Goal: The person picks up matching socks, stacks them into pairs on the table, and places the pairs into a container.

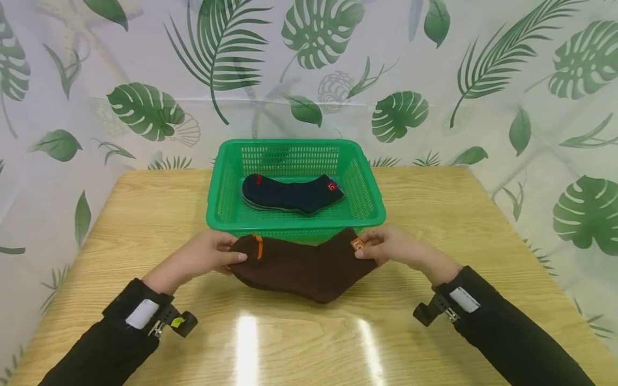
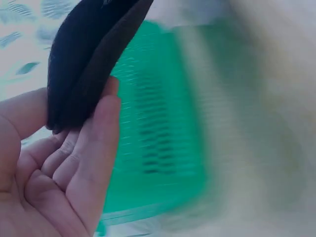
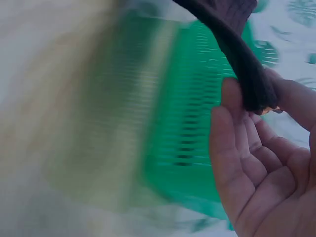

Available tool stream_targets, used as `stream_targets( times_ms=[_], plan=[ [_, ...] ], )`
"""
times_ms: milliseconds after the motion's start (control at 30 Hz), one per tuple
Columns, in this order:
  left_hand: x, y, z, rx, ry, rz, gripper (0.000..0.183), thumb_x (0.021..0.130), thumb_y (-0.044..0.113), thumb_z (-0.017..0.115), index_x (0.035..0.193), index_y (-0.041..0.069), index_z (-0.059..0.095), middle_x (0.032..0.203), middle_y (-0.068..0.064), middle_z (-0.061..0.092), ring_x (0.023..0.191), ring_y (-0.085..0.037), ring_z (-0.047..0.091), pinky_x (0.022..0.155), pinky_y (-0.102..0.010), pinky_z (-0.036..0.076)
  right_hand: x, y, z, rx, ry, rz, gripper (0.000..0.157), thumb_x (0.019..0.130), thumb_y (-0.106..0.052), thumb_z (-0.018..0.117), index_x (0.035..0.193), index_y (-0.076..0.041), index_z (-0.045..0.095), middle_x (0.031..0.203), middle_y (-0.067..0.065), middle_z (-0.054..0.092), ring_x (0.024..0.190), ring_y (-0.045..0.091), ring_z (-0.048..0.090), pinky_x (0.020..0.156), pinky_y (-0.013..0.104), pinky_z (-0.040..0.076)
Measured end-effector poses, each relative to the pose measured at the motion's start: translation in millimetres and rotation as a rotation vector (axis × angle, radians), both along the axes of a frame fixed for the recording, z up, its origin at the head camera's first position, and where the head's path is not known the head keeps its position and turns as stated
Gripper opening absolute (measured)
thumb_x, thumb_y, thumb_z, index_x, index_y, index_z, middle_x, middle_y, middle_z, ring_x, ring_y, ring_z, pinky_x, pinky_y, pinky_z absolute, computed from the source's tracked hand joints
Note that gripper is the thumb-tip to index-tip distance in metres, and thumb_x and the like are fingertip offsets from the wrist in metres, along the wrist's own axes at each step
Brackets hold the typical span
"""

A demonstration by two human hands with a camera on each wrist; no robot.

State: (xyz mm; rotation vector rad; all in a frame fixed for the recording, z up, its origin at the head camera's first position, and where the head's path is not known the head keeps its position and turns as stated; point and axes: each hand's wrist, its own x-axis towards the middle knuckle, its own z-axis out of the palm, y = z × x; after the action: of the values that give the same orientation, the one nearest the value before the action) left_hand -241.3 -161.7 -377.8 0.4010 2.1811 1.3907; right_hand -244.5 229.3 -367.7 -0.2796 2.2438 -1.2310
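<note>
A brown sock (image 1: 299, 268) with an orange toe stripe and an orange label at its cuff is stretched sideways between both hands, in front of the basket. My left hand (image 1: 212, 253) pinches the toe end, thumb on top. At the cuff, beside the label, my right hand (image 1: 391, 247) pinches the other end. Both wrist views show thumb and fingers closed on the sock's ends. Behind it stands a green plastic basket (image 1: 372, 214). Dark navy socks (image 1: 289, 194), with a red stripe and red label on the top one, lie stacked on its floor.
The basket rests on a light wooden table (image 1: 159, 209), near its back edge. A leaf-patterned cloth (image 1: 309, 69) hangs behind the table and along its sides. Light reflections streak the tabletop at the front.
</note>
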Motion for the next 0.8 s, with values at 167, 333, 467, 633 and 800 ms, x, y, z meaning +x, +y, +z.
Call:
stream_targets(
  times_ms=[167, 333, 467, 633, 800],
  plan=[
    [-26.7, -6.1, 48.1, -0.01, 0.071, 0.09, 0.032, 0.098, 0.018, 0.058, 0.119, -0.007, 0.058, 0.102, -0.011, 0.068, 0.082, -0.014, 0.067, 0.081, -0.034, 0.055, -21.1, -9.7, 43.6, -0.023, 0.095, -0.045, 0.033, 0.094, -0.014, 0.064, 0.117, 0.008, 0.059, 0.092, -0.001, 0.065, 0.077, 0.011, 0.057, 0.068, 0.029, 0.052],
    [-66.3, 6.7, 74.1, 0.048, 0.156, 0.29, 0.037, 0.102, 0.025, 0.052, 0.128, -0.001, 0.052, 0.115, -0.013, 0.06, 0.096, -0.017, 0.062, 0.085, -0.031, 0.051, -62.0, -25.1, 74.9, 0.066, 0.291, -0.129, 0.033, 0.097, -0.02, 0.061, 0.12, 0.003, 0.06, 0.103, 0.01, 0.066, 0.081, 0.015, 0.059, 0.068, 0.03, 0.052],
    [-98.8, 30.0, 66.2, 0.157, 0.143, 0.426, 0.041, 0.102, 0.022, 0.051, 0.136, 0.0, 0.048, 0.13, -0.019, 0.053, 0.116, -0.029, 0.056, 0.092, -0.037, 0.051, -101.9, -40.1, 77.3, 0.186, 0.377, -0.212, 0.035, 0.098, -0.024, 0.059, 0.123, 0.0, 0.058, 0.113, 0.019, 0.062, 0.09, 0.025, 0.059, 0.07, 0.03, 0.052],
    [-114.1, 39.4, 32.1, 0.026, -0.021, 0.431, 0.051, 0.104, 0.02, 0.046, 0.147, -0.003, 0.032, 0.145, -0.024, 0.039, 0.13, -0.038, 0.043, 0.101, -0.049, 0.044, -124.1, -44.4, 48.2, 0.288, 0.224, -0.236, 0.031, 0.101, -0.02, 0.052, 0.119, 0.005, 0.055, 0.114, 0.018, 0.053, 0.099, 0.028, 0.052, 0.085, 0.041, 0.053],
    [-105.1, 36.5, 24.3, -0.164, -0.135, 0.275, 0.06, 0.105, 0.022, 0.043, 0.152, -0.003, 0.017, 0.153, -0.024, 0.025, 0.139, -0.042, 0.028, 0.105, -0.062, 0.033, -116.5, -35.6, 36.6, 0.351, 0.122, -0.175, 0.024, 0.102, -0.017, 0.049, 0.107, 0.005, 0.056, 0.101, 0.013, 0.047, 0.091, 0.026, 0.047, 0.087, 0.043, 0.049]
  ],
)
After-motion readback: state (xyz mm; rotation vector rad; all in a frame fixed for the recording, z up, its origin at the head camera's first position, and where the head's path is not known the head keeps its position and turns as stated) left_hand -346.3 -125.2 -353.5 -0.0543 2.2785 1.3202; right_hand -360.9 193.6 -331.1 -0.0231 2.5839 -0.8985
